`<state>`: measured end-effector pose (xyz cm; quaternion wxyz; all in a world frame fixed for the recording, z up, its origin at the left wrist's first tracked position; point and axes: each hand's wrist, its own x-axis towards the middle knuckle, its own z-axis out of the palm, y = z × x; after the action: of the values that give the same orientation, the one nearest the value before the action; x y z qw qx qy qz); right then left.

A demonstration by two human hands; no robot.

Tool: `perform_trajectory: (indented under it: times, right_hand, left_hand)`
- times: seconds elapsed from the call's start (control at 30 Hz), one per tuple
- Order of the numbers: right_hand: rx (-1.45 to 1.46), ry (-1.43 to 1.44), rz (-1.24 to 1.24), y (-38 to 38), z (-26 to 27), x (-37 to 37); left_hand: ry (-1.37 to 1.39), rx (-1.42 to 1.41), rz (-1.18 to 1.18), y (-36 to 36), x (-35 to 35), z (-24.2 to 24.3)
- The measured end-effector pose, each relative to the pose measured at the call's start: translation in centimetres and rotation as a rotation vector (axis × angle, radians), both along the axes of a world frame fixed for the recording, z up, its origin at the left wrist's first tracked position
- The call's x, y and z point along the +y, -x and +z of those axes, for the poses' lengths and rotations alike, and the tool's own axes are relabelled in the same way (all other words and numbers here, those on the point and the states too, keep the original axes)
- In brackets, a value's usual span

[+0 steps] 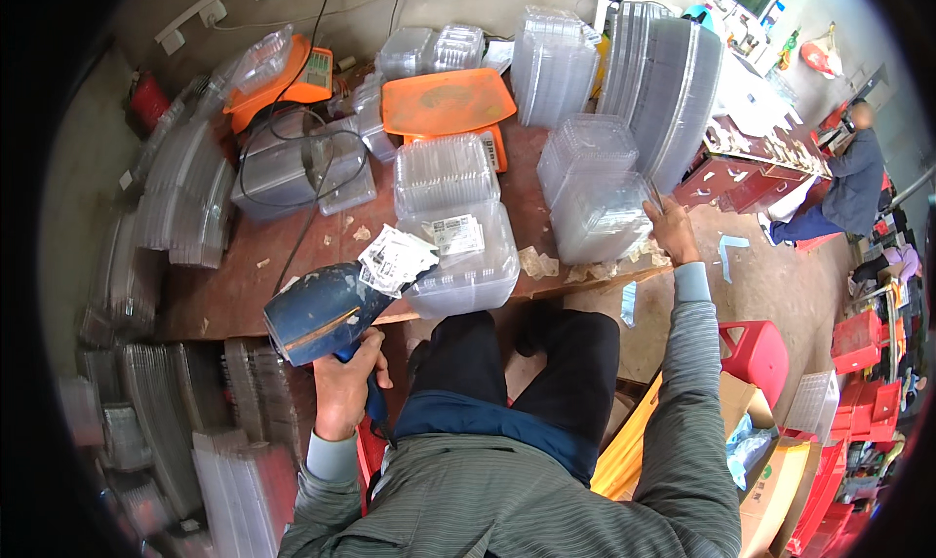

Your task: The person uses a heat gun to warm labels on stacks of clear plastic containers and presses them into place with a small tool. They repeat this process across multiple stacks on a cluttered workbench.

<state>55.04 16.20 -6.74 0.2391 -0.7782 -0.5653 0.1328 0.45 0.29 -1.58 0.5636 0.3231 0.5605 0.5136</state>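
Observation:
My left hand [348,390] grips the handle of a blue hair dryer [314,313] over the table's front edge. White printed labels [395,260] are stuck in a layered clump on the dryer's nozzle. Just beyond the nozzle sits a nested stack of clear plastic boxes [468,284], with a label [457,234] lying on its top. At the right, my right hand [673,229] pinches the near right edge of another clear container stack [596,218]. How many layers its fingers hold cannot be made out.
Behind the boxes stands an orange scale [447,103]; a second orange scale [314,75] is farther left. A black cord [296,247] loops over containers. Tall container stacks [658,83] rise at the back right. Beside me are a red stool [757,357] and cardboard box [775,485]. A person [852,170] is at the far right.

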Motion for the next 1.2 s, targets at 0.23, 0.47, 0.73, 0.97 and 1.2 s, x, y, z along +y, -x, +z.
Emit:
perform_trajectory:
  times: [0.23,0.47,0.73,0.97,1.2]
  right_hand:
    - [-0.323,-0.186,0.252,11.2,4.9,-4.1]
    - [-0.321,-0.335,0.808,24.8,7.7,-9.3]
    - [-0.356,-0.325,0.905,27.0,6.8,-7.4]
    - [-0.380,-0.329,0.917,27.7,6.4,-6.2]
    - [-0.439,-0.340,0.763,29.4,4.6,-7.6]
  left_hand:
    - [0.019,-0.067,-0.008,0.3,-0.2,-0.3]
    - [-0.005,-0.093,0.021,0.5,-0.3,-0.6]
    - [-0.012,-0.075,0.005,0.6,-0.3,-0.6]
    - [-0.007,-0.069,-0.005,0.8,-0.2,-1.0]
    - [-0.070,-0.075,-0.012,0.7,-0.3,-1.6]
